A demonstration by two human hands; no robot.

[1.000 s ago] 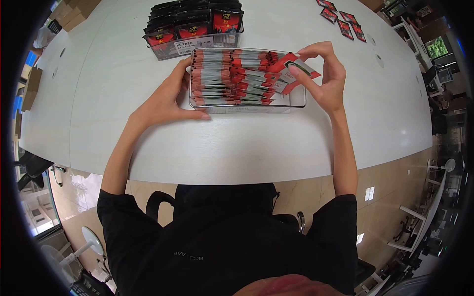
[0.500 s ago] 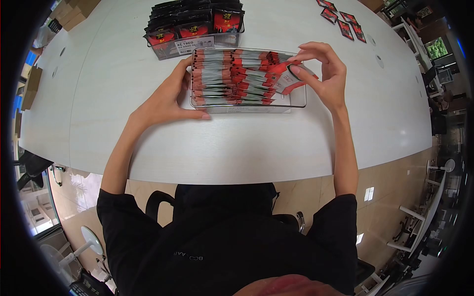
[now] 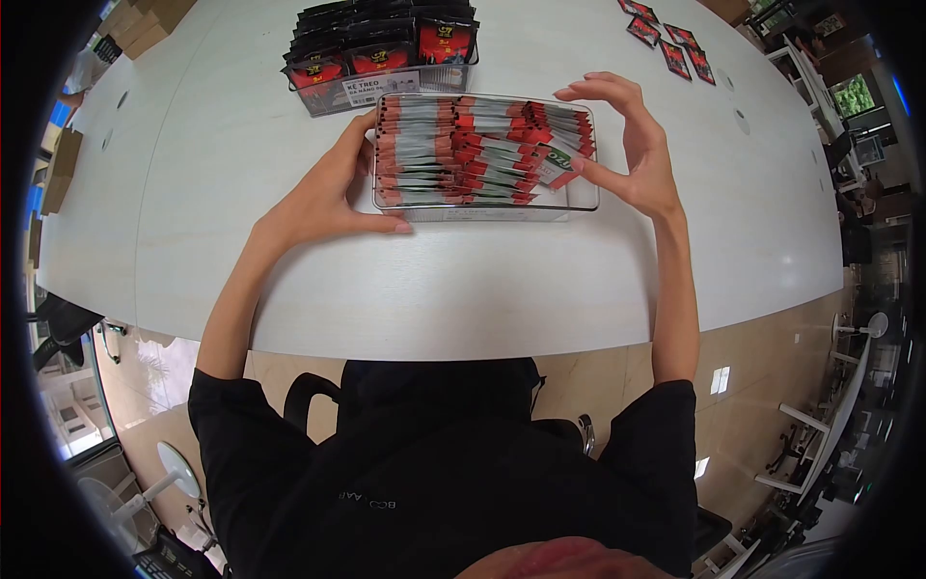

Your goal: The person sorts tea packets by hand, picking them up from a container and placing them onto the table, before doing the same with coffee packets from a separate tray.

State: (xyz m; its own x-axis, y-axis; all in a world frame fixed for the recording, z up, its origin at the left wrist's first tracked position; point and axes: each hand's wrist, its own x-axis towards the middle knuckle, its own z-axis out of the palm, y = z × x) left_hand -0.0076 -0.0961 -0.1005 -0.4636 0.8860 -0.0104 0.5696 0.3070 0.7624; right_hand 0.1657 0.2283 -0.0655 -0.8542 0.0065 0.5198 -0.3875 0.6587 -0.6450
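A clear plastic box [image 3: 473, 206] stands in front of me, packed with rows of red and silver sachets [image 3: 415, 145]. My left hand [image 3: 328, 188] grips the left end of the box, fingers along its side and thumb at the front lower edge. At the right end, one red and white sachet [image 3: 555, 166] with a green mark lies tilted over the others. The thumb of my right hand [image 3: 639, 154] touches or nearly touches this sachet. Its fingers are spread apart above the box's right edge, with nothing gripped between them.
Behind the box stands a second clear bin [image 3: 381, 89] full of black and red coffee sachets, with a white label on its front. Several loose red and black sachets [image 3: 675, 56] lie at the back right of the white table [image 3: 453, 289]. Cardboard boxes [image 3: 149, 24] sit at the far left.
My right hand has let go of the red and white sachet, its fingers spreading and lifting away. The sachet now rests on the row at the right end. My left hand has not moved.
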